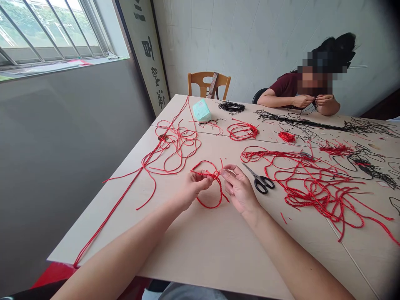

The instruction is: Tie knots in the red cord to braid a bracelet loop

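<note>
Can read 百 and 海 on the tall panel (153,62) beside the window (53,29), in a column of four dark characters. Count one looped, twisted red cord (210,207) over the near part of the table (200,254): pinched near its knot between thumb and fingers of the left hand (200,182), gripped just across from there by thumb and forefinger of the right hand (238,185). Beside that right hand, see black-handled scissors (256,177). Count one round red coil (246,137), one sprawling red pile (315,204) and one black coil (231,107). Cannot see inside the single mint-green pack (201,110). Opposite, see one person (286,86) with fingers closed on black cord (308,109).
</note>
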The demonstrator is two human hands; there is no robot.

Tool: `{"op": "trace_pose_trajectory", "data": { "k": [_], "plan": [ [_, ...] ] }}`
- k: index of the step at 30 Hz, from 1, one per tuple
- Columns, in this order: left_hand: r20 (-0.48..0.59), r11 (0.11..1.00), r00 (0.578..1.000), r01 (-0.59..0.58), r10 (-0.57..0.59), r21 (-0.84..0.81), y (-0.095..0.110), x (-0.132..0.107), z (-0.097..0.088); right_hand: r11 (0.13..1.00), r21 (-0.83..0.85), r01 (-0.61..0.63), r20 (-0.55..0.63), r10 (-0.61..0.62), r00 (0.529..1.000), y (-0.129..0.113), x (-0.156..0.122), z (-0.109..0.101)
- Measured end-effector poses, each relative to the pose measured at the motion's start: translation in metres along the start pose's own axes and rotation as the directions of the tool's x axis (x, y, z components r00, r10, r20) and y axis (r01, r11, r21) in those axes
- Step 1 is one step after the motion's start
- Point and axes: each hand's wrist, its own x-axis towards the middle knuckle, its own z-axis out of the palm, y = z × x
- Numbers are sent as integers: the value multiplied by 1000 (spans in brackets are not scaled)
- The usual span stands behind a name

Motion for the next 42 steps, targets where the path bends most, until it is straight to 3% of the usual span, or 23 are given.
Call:
{"op": "trace_pose_trajectory", "data": {
  "k": [5, 12, 19, 28, 31, 36, 42],
  "plan": [
    [11, 994, 997, 81, -81, -70, -1, 1, -2, 1000, 15, 15, -25, -14, 1000, -4, 2, -2],
    [-25, 987, 994, 107, -111, -122, 4, 1, -4, 947, -290, 135, 48, -127, 991, -3, 4, -6],
    [-91, 953, 987, 104, -135, -284, 8, 2, -7, 990, -141, 14, 138, 6, 990, 4, 3, -5],
    [-66, 941, 990, 93, -121, -327, 7, 3, -9, 977, -208, 44, 162, -10, 987, 7, 0, -2],
    [-70, 937, 988, 103, -134, -335, 6, 3, -9, 936, -323, 142, 170, -90, 981, 7, -1, -2],
    [-62, 935, 980, 160, -188, -317, 1, 3, -8, 788, -547, 284, 193, -211, 958, 5, -5, -3],
    [-75, 922, 976, 164, -202, -351, 3, 5, -9, 738, -613, 282, 191, -209, 959, 6, -4, -4]
  ]
}}
